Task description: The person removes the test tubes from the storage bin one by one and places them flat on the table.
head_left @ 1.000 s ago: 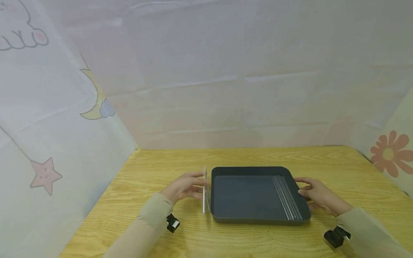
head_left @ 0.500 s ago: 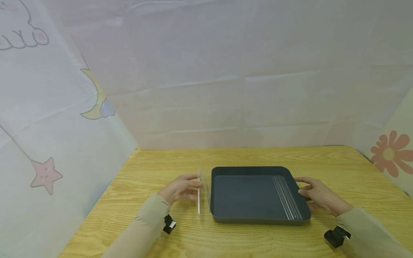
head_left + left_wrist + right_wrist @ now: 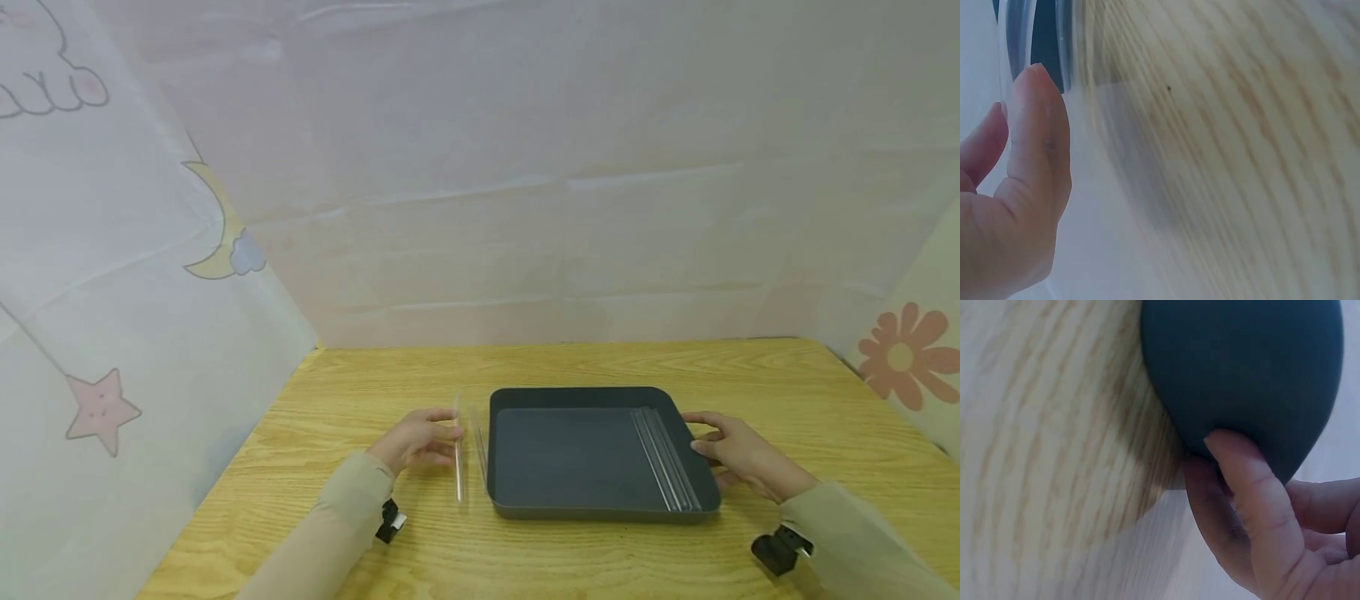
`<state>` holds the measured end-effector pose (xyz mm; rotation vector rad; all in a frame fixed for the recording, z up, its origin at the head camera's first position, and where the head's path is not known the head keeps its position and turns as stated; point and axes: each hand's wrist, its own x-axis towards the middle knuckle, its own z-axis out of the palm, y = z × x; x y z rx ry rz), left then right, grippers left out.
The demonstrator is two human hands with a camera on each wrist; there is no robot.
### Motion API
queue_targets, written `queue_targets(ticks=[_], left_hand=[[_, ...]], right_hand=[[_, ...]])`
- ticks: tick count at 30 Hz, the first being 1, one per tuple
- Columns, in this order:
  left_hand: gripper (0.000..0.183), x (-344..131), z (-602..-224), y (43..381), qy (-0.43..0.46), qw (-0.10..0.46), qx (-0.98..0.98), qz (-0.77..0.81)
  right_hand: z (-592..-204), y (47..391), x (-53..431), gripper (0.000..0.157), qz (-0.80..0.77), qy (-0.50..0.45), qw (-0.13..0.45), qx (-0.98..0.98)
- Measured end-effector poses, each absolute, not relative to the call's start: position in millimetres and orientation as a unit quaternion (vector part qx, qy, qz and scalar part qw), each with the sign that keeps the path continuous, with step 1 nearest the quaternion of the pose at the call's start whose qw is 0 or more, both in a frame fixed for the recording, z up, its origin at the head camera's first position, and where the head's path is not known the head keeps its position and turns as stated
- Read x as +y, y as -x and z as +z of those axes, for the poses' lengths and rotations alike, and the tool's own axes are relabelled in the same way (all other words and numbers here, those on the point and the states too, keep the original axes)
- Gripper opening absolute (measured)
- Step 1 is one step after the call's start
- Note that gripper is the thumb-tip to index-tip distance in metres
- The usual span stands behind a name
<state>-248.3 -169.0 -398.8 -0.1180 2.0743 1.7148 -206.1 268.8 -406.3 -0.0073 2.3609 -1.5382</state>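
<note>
Apparently, a handling step is in hand: one clear tube (image 3: 460,485) is pinched by the left hand (image 3: 418,439) left of the tray (image 3: 585,514), which is gripped by the right hand (image 3: 744,455); next, a secure pinch is likely required.

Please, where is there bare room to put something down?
Bare table lies behind the tray, up to the cloth wall, and before it between the sleeves. The tray's floor is bare left of its transparent sticks. Crowded: left of the tray, with the left hand, its held stick and another stick; right edge, gripped by the right hand.
</note>
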Motion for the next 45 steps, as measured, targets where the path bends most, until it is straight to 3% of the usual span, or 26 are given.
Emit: queue_targets(ticks=[28,45], left_hand=[[0.048,-167.4,-414.2,267.2,0.06,0.207,0.799,0.562],[0.046,-161.0,-412.5,259.0,0.031,0.16,0.848,0.504]], right_hand=[[-407.8,204.0,267.8,0.053,-0.546,-0.008,0.157,0.823],[-405.3,204.0,269.2,0.054,-0.54,-0.007,0.16,0.826]])
